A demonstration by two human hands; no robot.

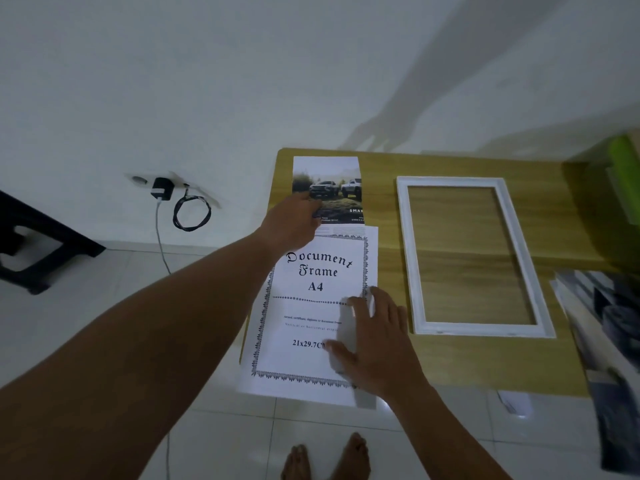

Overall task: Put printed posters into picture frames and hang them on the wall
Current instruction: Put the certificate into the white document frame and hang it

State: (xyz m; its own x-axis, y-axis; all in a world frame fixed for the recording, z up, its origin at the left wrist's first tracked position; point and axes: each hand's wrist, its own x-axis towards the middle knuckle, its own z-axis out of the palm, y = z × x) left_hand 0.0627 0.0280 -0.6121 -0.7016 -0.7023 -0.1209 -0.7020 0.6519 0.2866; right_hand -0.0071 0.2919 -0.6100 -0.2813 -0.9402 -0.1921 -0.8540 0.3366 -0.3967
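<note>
A wooden surface (391, 362) stands against a white wall, and a poster (330, 178) showing two pickup trucks lies at its far left corner. The left hand (294, 221) reaches over to the poster's lower left part, with its fingers on the print. Whether this grip pinches the paper or only presses it cannot be told. A white sheet (311, 282) printed "Document Frame A4" lies nearer, covering the poster's bottom edge and hanging over the surface's near edge. The right hand (375, 341) rests flat on the sheet's right side, its grip open and fingers spread. An empty white picture frame (485, 330) lies flat just to the right, apart from both papers. More prints (595, 306) are stacked at the right edge, and a charger (162, 189) sits plugged into the wall.
</note>
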